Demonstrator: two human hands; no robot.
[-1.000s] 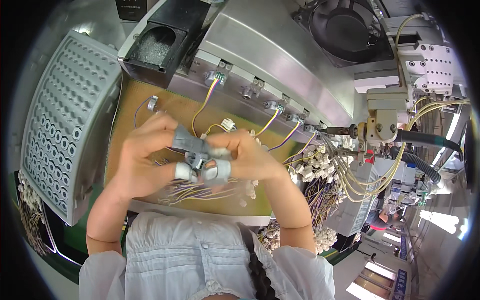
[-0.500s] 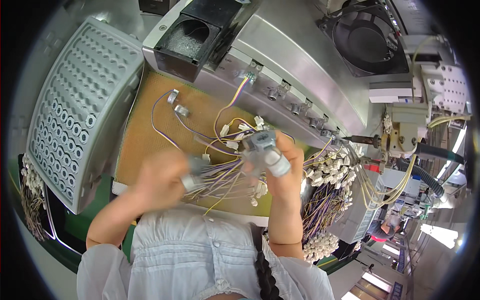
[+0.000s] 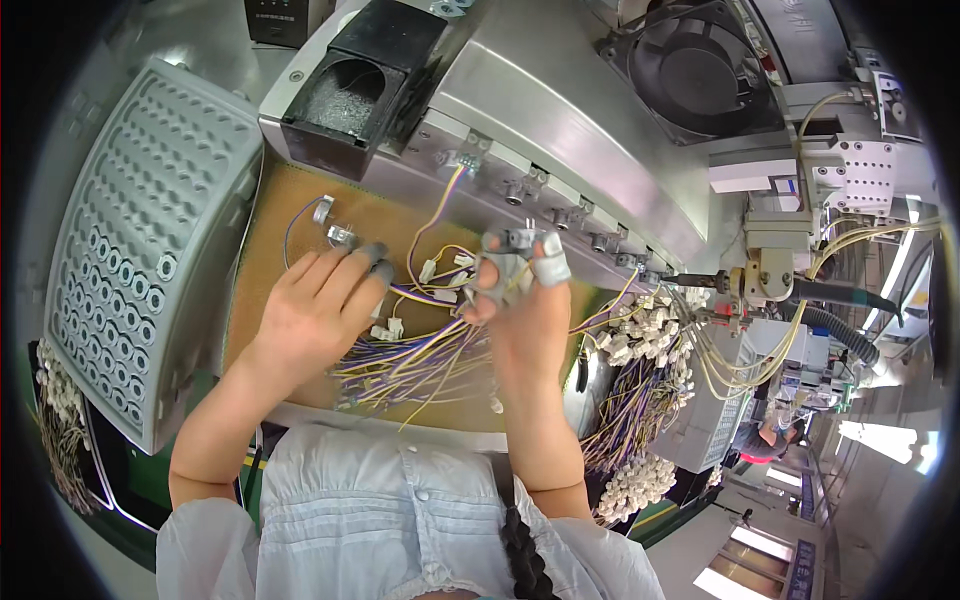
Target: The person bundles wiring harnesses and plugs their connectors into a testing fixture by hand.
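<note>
My right hand [image 3: 525, 310], with pale covers on its fingertips, pinches a small silvery metal part [image 3: 520, 238] with short pins, close to the machine's row of clamps. My left hand [image 3: 318, 305] reaches over the board with its fingers bent and close together. Its grey-covered fingertips are beside another small metal part [image 3: 340, 236] on a wire; what lies under them is hidden. A third metal part [image 3: 323, 208] rests just beyond. Below and between both hands spreads a bundle of yellow, purple and white wires [image 3: 420, 365] with white connectors [image 3: 390, 328].
A grey tray [image 3: 160, 200] of ring-shaped parts stands at left. Behind the board [image 3: 285, 215] is a steel machine with a black bin [image 3: 350, 95], several clamps [image 3: 515, 190] and a fan [image 3: 695, 75]. At right are a soldering tip [image 3: 700, 281] and heaped wire harnesses [image 3: 640, 400].
My left hand has moved away from me, toward the metal parts on the board. My right hand has risen toward the clamps with its metal part. The view has shifted slightly.
</note>
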